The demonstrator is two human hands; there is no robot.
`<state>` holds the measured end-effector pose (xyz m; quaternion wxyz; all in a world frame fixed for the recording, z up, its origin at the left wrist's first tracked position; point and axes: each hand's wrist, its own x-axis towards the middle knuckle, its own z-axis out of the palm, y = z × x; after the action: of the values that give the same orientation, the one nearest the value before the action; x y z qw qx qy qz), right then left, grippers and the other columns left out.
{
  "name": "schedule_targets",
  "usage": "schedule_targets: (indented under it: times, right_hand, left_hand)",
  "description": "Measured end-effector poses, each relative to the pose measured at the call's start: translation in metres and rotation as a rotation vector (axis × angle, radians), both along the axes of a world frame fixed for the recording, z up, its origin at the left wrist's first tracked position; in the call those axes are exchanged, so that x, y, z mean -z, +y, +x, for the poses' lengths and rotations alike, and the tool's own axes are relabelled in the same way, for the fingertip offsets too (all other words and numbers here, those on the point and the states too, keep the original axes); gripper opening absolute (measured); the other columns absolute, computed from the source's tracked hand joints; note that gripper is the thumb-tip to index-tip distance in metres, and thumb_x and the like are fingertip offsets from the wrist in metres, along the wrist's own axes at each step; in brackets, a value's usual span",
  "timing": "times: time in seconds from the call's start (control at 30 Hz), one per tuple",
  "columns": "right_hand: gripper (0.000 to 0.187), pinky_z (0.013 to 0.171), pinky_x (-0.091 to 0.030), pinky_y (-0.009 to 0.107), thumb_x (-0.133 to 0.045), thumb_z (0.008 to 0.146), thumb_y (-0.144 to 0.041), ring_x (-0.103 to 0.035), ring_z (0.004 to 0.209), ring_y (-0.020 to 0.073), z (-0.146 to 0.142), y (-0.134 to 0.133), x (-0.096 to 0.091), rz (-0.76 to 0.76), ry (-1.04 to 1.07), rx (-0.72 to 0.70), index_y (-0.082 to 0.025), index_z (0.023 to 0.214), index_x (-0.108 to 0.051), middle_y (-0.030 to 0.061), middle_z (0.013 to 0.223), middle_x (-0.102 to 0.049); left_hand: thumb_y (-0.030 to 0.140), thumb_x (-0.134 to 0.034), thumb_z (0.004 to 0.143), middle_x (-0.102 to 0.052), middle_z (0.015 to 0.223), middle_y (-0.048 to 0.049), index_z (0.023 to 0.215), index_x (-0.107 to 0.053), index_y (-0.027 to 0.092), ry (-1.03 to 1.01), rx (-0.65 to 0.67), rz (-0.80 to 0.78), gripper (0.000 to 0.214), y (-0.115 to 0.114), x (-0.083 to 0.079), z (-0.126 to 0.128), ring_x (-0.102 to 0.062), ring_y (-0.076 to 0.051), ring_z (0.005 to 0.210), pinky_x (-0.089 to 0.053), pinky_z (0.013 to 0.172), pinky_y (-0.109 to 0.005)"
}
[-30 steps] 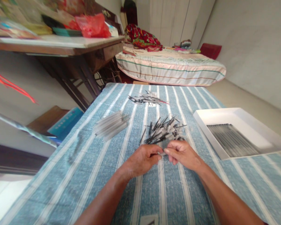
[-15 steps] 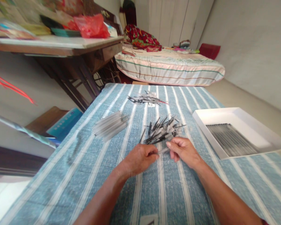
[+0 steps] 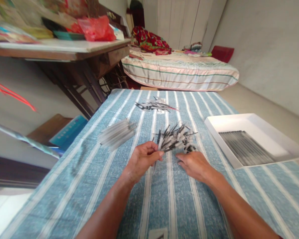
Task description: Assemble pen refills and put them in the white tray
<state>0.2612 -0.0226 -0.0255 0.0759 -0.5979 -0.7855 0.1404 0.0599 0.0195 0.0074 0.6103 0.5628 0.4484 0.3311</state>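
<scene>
A loose heap of thin black and grey pen parts (image 3: 175,137) lies mid-table on the blue striped cloth (image 3: 89,179). My left hand (image 3: 142,159) is pinched closed on one thin stick-like part just left of the heap. My right hand (image 3: 194,164) rests palm down at the heap's near edge, fingers curled toward it; what it holds, if anything, is hidden. A bundle of pale grey tubes (image 3: 117,132) lies to the left. A smaller pile of dark parts (image 3: 154,105) sits farther back.
A white tray (image 3: 214,124) with a row of dark pens stands at the right. A wooden table with clutter and a red bag (image 3: 97,28) is at the left. A bed (image 3: 179,71) lies beyond the table's far edge.
My hands have separated: the left kept the thin part and moved up toward the heap. The right let go of it and dropped to the heap's near edge.
</scene>
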Motion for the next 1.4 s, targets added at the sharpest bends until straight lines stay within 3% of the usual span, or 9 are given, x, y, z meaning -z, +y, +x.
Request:
schedule_targets:
  times: [0.1,0.23,0.37,0.53,0.73,0.97,1.2,1.4]
  right_hand:
    - [0.016,0.054,-0.031,0.024,-0.05,0.082,-0.024,-0.058,0.06,0.0166,-0.002,0.0,-0.001,0.008,-0.059,-0.009,-0.02,0.074,-0.063,0.0037,0.062,-0.062]
    - [0.008,0.053,-0.031,0.021,-0.054,0.079,-0.025,-0.049,0.054,0.0109,-0.004,-0.001,0.0,0.019,0.31,-0.012,-0.02,0.073,-0.057,-0.0028,0.059,-0.054]
    - [0.009,0.046,-0.028,0.019,-0.056,0.075,-0.02,-0.037,0.047,0.0076,-0.015,-0.006,0.002,-0.097,0.727,0.028,-0.02,0.07,-0.048,-0.0074,0.051,-0.041]
    - [0.013,0.043,-0.026,0.019,-0.058,0.073,-0.021,-0.033,0.045,0.0066,-0.027,-0.01,0.004,-0.181,0.907,0.069,-0.02,0.069,-0.046,-0.0084,0.05,-0.037]
    - [0.017,0.043,-0.034,0.019,-0.061,0.073,-0.032,-0.044,0.045,0.0079,-0.029,-0.01,0.01,-0.229,0.992,0.116,-0.02,0.071,-0.049,-0.0058,0.053,-0.05]
    - [0.015,0.046,-0.043,0.021,-0.059,0.076,-0.032,-0.052,0.046,0.0096,-0.032,-0.01,0.011,-0.222,1.052,0.127,-0.02,0.074,-0.05,-0.0053,0.054,-0.054]
    - [0.013,0.049,-0.047,0.024,-0.057,0.079,-0.032,-0.058,0.049,0.0125,-0.034,-0.013,0.009,-0.112,1.074,0.119,-0.02,0.077,-0.053,-0.0019,0.059,-0.061]
    - [0.013,0.048,-0.043,0.022,-0.054,0.081,-0.028,-0.055,0.048,0.0113,-0.035,-0.016,0.012,0.058,0.942,0.089,-0.02,0.07,-0.052,-0.0022,0.055,-0.058]
  left_hand:
    - [0.027,-0.066,0.069,-0.063,0.059,0.0021,0.071,-0.05,0.016,-0.082,-0.062,-0.029,0.019,0.001,0.0,0.0,-0.041,-0.005,0.039,-0.027,0.04,-0.017]
    - [0.027,-0.067,0.069,-0.065,0.063,-0.0003,0.072,-0.051,0.015,-0.219,-0.141,0.022,0.021,0.002,-0.002,0.0,-0.049,-0.006,0.042,-0.031,0.039,-0.017]
    - [0.025,-0.069,0.067,-0.066,0.064,-0.0004,0.083,-0.056,0.014,-0.302,-0.2,0.03,0.024,0.002,-0.003,0.0,-0.054,-0.009,0.044,-0.035,0.039,-0.018]
    - [0.024,-0.068,0.068,-0.065,0.065,-0.0016,0.078,-0.059,0.013,-0.305,-0.195,0.055,0.018,0.0,-0.003,0.001,-0.055,-0.009,0.045,-0.037,0.039,-0.018]
    - [0.023,-0.069,0.067,-0.064,0.063,-0.0009,0.074,-0.057,0.013,-0.291,-0.189,0.052,0.017,-0.002,-0.003,0.004,-0.055,-0.009,0.045,-0.038,0.039,-0.018]
    - [0.022,-0.07,0.066,-0.066,0.062,-0.0004,0.071,-0.056,0.014,-0.29,-0.18,0.034,0.017,-0.004,0.0,0.007,-0.056,-0.01,0.045,-0.038,0.04,-0.019]
    - [0.025,-0.069,0.069,-0.067,0.063,-0.0011,0.072,-0.057,0.014,-0.312,-0.182,0.003,0.016,-0.006,0.005,0.009,-0.057,-0.01,0.045,-0.04,0.041,-0.019]
    - [0.025,-0.069,0.068,-0.067,0.063,-0.001,0.073,-0.055,0.015,-0.33,-0.166,-0.041,0.018,-0.008,0.006,0.01,-0.057,-0.01,0.045,-0.043,0.041,-0.019]
